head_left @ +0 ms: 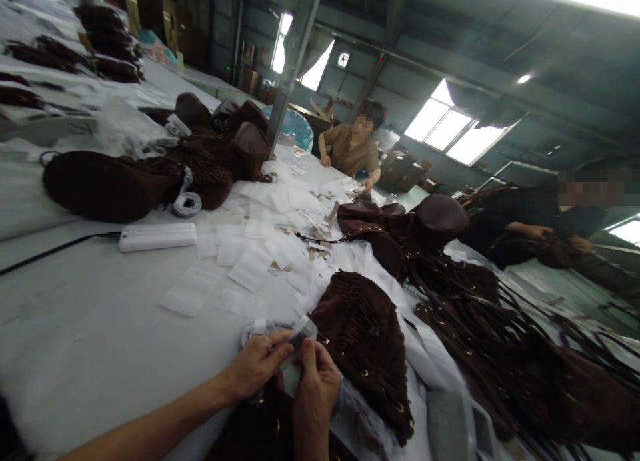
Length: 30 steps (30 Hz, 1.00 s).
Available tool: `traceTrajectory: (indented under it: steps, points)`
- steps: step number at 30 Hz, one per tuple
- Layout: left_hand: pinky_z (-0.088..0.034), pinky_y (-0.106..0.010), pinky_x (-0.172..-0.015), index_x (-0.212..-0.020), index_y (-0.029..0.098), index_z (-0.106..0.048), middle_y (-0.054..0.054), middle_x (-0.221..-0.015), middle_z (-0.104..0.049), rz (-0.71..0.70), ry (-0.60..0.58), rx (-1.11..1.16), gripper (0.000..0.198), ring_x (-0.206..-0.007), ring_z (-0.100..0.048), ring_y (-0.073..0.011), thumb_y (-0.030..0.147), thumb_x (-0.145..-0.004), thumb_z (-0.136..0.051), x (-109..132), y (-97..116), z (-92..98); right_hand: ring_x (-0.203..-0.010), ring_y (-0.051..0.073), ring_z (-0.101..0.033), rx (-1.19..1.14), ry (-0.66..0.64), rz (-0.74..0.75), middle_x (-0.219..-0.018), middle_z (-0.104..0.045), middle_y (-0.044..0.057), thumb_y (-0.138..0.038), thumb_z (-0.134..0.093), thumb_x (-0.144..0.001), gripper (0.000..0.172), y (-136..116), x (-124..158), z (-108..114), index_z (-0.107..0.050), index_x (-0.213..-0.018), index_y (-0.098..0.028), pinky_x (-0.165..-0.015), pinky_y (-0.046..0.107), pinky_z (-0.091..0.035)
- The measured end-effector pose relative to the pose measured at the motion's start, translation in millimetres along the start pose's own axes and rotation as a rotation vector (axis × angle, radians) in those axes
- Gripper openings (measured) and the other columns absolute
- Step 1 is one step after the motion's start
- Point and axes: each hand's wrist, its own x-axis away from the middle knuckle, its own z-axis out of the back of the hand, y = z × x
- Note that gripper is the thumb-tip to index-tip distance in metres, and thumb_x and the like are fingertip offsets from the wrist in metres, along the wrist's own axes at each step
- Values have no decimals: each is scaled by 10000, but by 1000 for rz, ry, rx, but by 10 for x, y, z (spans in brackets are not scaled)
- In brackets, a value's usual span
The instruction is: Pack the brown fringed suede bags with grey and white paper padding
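Well, from my remote seat I see both hands close together at the near edge of the white table (100, 327). The left hand (257, 364) pinches the clear plastic pouch (300, 329) between thumb and fingers, and the right hand (315, 387) nips the same pouch from below, thumb raised. The pouch sits right at the fingertips, just beside the brown fringed suede bag (365, 341). Loose white paper slips (250, 267) lie further out, near a white power bank (157, 237).

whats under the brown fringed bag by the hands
The fringed bag lies on white sheeting, seen past its right edge; the rest beneath is covered. Left hand and right hand pinch a clear packet beside it.
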Motion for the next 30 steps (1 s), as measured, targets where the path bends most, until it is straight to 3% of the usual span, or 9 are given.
traceTrajectory:
  steps: [5, 12, 16, 19, 22, 25, 27, 30]
  points:
    - [-469, -221, -555, -901, 150, -691, -14, -656, -600, -55, 24, 79, 258, -577, -595, -143, 375, -854, -573, 11, 81, -7, -462, 83, -396, 44, -34, 82, -498, -421, -56, -464, -667, -755, 389, -96, 42, -49, -520, -543, -173, -451, 208, -341]
    - [-450, -207, -517, -776, 143, -691, -10, -639, -615, -78, 116, 103, 253, -520, -570, -115, 367, -837, -591, 48, 71, -34, -530, 121, -487, 239, -5, 248, -555, -558, -16, -462, -656, -763, 331, -197, 103, -64, -649, -616, -166, -519, 230, -383]
    - [-450, -197, -498, -687, 126, -671, -9, -608, -616, -90, 143, 181, 258, -498, -554, -103, 358, -797, -649, 35, 10, -27, -518, 131, -515, 258, 9, 220, -527, -583, -9, -488, -659, -751, 345, -220, 123, -95, -708, -701, -150, -513, 232, -407]
    - [-422, -163, -447, -720, 102, -673, -19, -578, -623, 30, 157, 416, 221, -453, -539, -82, 316, -776, -690, 45, 12, 25, -492, 135, -529, 186, 27, 161, -562, -610, 6, -550, -609, -764, 434, -387, 122, -92, -701, -804, -128, -481, 239, -431]
    - [-424, -139, -437, -784, 95, -664, -16, -556, -616, 163, 133, 656, 133, -407, -514, -54, 224, -778, -693, 117, 114, 109, -546, 162, -582, 165, 55, 176, -680, -667, 42, -571, -572, -779, 509, -700, 168, 9, -669, -987, -116, -523, 270, -477]
    - [-454, -146, -459, -798, 99, -654, -10, -551, -602, 176, 83, 716, 72, -414, -521, -52, 163, -783, -681, 272, 291, 166, -660, 199, -631, 335, -17, 277, -753, -696, 65, -511, -572, -802, 425, -938, 324, 193, -686, -978, -141, -639, 308, -496]
    - [-444, -144, -445, -798, 97, -653, -9, -553, -598, 170, 43, 769, 66, -406, -513, -49, 146, -775, -692, 407, 394, 174, -759, 224, -648, 489, -72, 377, -815, -711, 76, -450, -584, -811, 323, -925, 488, 316, -711, -915, -172, -722, 324, -484]
    - [-429, -134, -431, -808, 92, -658, -5, -559, -595, 152, 30, 832, 77, -397, -501, -37, 125, -761, -710, 616, 453, 158, -842, 240, -652, 699, -111, 511, -873, -713, 82, -363, -597, -814, 211, -629, 772, 445, -723, -863, -200, -776, 319, -466]
